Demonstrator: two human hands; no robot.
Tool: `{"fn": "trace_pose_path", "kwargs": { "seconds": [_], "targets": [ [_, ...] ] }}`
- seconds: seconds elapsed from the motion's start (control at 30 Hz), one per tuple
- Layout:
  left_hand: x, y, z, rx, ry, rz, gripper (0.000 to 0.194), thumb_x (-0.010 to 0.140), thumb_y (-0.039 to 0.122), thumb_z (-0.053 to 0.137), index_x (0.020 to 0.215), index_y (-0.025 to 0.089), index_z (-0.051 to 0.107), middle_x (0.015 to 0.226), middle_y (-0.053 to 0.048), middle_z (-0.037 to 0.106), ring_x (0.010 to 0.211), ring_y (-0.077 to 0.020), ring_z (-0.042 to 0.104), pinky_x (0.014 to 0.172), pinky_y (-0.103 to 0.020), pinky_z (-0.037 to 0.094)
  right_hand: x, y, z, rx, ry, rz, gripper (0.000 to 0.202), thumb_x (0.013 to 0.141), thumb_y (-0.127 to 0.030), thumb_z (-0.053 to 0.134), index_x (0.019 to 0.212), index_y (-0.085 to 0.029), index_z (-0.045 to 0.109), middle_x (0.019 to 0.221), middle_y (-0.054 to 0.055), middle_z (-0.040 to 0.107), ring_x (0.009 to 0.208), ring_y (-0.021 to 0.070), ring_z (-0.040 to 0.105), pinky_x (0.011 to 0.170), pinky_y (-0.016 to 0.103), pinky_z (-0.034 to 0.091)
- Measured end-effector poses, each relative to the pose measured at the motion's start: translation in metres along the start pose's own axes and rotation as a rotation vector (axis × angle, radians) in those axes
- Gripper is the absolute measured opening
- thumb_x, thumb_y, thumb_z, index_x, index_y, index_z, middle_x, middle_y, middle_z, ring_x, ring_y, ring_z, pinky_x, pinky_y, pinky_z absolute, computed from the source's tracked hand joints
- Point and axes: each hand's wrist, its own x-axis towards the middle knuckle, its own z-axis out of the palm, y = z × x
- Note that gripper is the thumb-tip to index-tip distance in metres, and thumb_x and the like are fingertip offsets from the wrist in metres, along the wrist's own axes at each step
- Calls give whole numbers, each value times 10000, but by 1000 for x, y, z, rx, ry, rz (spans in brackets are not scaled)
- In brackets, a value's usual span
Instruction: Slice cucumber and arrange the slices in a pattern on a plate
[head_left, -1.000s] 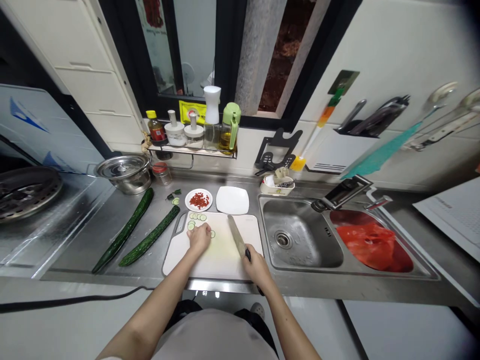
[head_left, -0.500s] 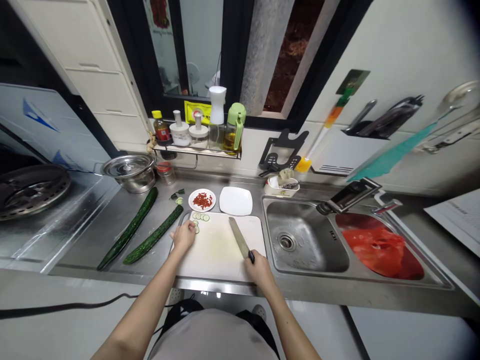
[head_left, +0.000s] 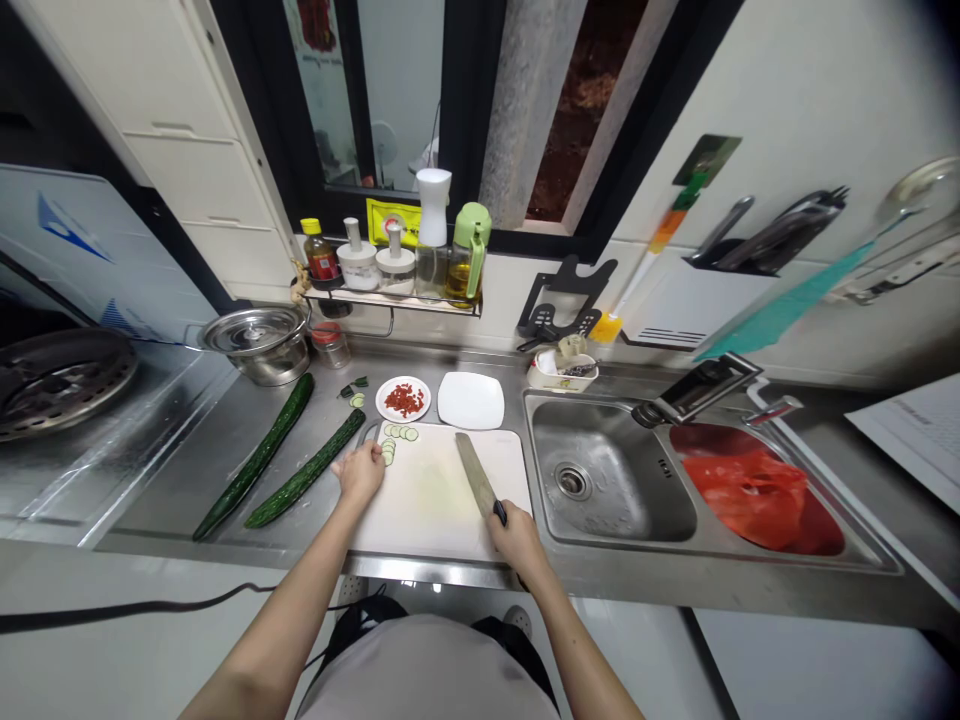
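Observation:
My right hand [head_left: 516, 538] is closed round the black handle of a kitchen knife [head_left: 474, 475], whose blade lies over the white cutting board [head_left: 427, 510]. At the board's left edge, my left hand [head_left: 361, 474] has its thumb apart from loosely bent fingers, with nothing seen in it. Right beside those fingertips is a small overlapping stack of cucumber slices [head_left: 388, 453]. A row of cucumber slices [head_left: 401, 433] rests just above, near the board's top edge. Two long green cucumbers lie left of the board: one farther off [head_left: 255, 460], one nearer [head_left: 306, 472].
Behind the board stand a plate of chopped red pieces [head_left: 405, 400] and a white square plate [head_left: 471, 400]. Dark cucumber trimmings [head_left: 355, 388] lie on the counter. A steel pot [head_left: 259, 345] is at the back left. To the right is a sink [head_left: 615, 480] holding a red bag [head_left: 750, 495].
My left hand has drawn slightly left, away from the slices at the board's upper left, which now sit closer together. My right hand and the knife have hardly moved.

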Motion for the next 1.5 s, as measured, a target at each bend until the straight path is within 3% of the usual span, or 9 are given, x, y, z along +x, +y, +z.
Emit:
{"fn": "trace_pose_path", "kwargs": {
  "seconds": [0.1, 0.2, 0.43, 0.6, 0.83, 1.13, 1.3, 1.5],
  "targets": [
    [-1, 3, 1, 33, 14, 23, 200, 842, 269, 474, 939, 244, 646, 1038, -79, 687, 1023, -283, 549, 860, -434, 321, -1, 2, -2, -14, -40, 9, 251, 943, -347, 391, 944, -188, 585, 837, 62, 684, 761, 174, 595, 606, 234, 306],
    [-1, 14, 0, 45, 41, 74, 232, 849, 274, 465, 983, 246, 653, 1088, -88, 663, 1045, -285, 526, 859, -430, 315, -1, 5, -2, 53, -17, -16, 259, 939, -363, 383, 911, -188, 573, 838, 59, 678, 768, 171, 601, 612, 228, 330],
    [8, 49, 1, 108, 30, 214, 329, 856, 302, 468, 1131, 278, 646, 1153, -111, 617, 1097, -301, 485, 884, -433, 290, 1, 10, 7, 427, 55, 51, 274, 847, -428, 436, 714, -201, 514, 536, -20, 537, 520, 138, 514, 493, 217, 333],
    [15, 56, 9, 186, -3, 256, 343, 867, 326, 459, 1151, 261, 639, 1157, -134, 602, 1110, -315, 473, 894, -448, 287, 2, 11, 11, 566, 14, 80, 198, 800, -378, 450, 722, -203, 500, 478, -65, 464, 435, 110, 462, 460, 207, 334],
    [18, 53, 16, 166, 38, 271, 273, 860, 282, 479, 1083, 242, 631, 1151, -124, 617, 1089, -300, 488, 886, -432, 286, 0, 14, 10, 583, -21, 75, 89, 757, -294, 448, 726, -212, 461, 500, -82, 441, 429, 96, 448, 436, 191, 316],
    [19, 55, 13, 54, 25, 211, 195, 852, 242, 467, 961, 233, 628, 947, -87, 686, 1019, -281, 559, 863, -418, 296, 1, 13, 9, 552, -21, 56, 80, 765, -268, 443, 705, -222, 417, 523, -83, 431, 433, 90, 440, 434, 187, 306],
    [11, 54, 13, -156, -64, 135, 200, 822, 248, 518, 971, 262, 650, 950, -23, 711, 980, -229, 607, 883, -392, 318, 0, 13, 9, 514, -29, 51, 94, 798, -289, 440, 745, -214, 460, 532, -71, 468, 459, 102, 450, 458, 195, 301],
    [-7, 52, 21, -227, -199, 130, 156, 799, 269, 562, 908, 268, 675, 890, 17, 728, 924, -194, 634, 889, -371, 326, -7, 5, -3, 339, -24, -87, 205, 881, -364, 430, 788, -202, 513, 678, -2, 596, 665, 147, 548, 576, 215, 336]
  ]
}}
